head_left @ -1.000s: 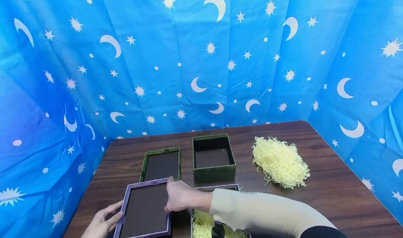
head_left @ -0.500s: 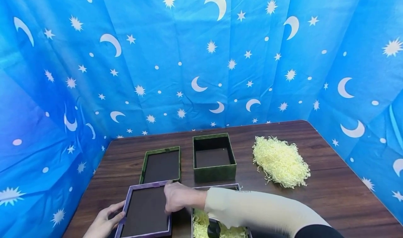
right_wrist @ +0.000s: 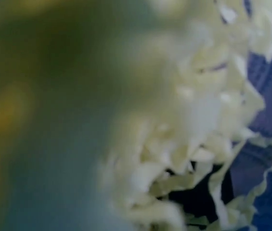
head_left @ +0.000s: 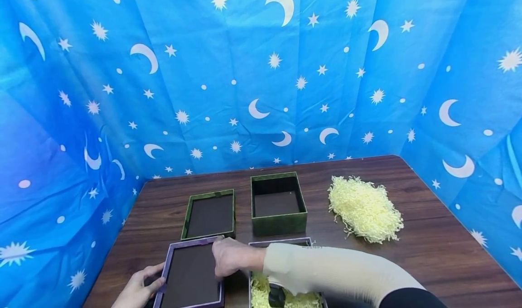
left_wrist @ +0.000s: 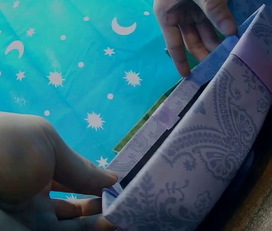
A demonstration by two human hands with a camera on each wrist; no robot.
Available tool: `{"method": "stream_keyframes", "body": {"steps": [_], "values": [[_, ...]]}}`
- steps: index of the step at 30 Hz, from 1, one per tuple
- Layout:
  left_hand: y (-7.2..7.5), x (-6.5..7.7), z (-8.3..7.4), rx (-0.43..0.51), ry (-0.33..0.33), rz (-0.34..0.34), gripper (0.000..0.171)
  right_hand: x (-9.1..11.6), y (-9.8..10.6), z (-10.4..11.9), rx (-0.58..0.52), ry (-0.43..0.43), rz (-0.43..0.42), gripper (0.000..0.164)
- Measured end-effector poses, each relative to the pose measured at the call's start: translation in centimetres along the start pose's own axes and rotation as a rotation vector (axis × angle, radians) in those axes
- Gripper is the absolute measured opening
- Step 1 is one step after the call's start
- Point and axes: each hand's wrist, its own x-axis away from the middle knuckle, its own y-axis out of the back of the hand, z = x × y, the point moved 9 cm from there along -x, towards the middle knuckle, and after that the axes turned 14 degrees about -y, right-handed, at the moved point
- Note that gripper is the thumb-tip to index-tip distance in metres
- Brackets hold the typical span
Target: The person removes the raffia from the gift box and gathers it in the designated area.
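Note:
A shallow purple box lid (head_left: 189,274) with a dark inside lies hollow side up at the front left. My left hand (head_left: 140,286) pinches its left wall, the thumb (left_wrist: 90,173) over the rim in the left wrist view. My right hand (head_left: 230,256) grips the lid's far right corner. That arm crosses above a purple box (head_left: 281,242) filled with pale yellow shredded paper (head_left: 260,290) and hides much of it. In the left wrist view the lid's near wall (left_wrist: 208,134) shows a paisley pattern. Blurred paper shreds (right_wrist: 174,130) fill the right wrist view.
Just beyond the lid lies a green box lid (head_left: 210,215). An empty green box (head_left: 279,224) stands behind the purple box. A heap of yellow shredded paper (head_left: 367,210) sits at the right on the brown wooden table (head_left: 432,235). A blue star-and-moon cloth (head_left: 228,63) hangs behind.
The purple lid has shifted slightly nearer and to the right, with both hands still on it. The right hand sits a little lower in the head view.

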Motion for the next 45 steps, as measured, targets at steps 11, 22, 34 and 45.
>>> {"method": "stream_keyframes", "body": {"steps": [11,22,34,45], "values": [[0.1,-0.2,-0.1,-0.088,0.069,-0.053,0.046,-0.2,-0.4,0.2,0.029,0.000,0.010,0.074],[-0.6,-0.3,0.0,-0.050,0.120,-0.069,0.046,0.0,-0.5,-0.1,-0.062,-0.010,0.017,0.086],[-0.5,-0.4,0.4,-0.110,0.166,-0.067,0.043,-0.3,1.2,-1.1,-0.188,-0.002,0.038,0.057],[0.1,-0.6,-0.5,-0.222,0.184,-0.043,0.061,0.3,3.0,-1.7,-0.286,0.060,0.053,0.059]]}}
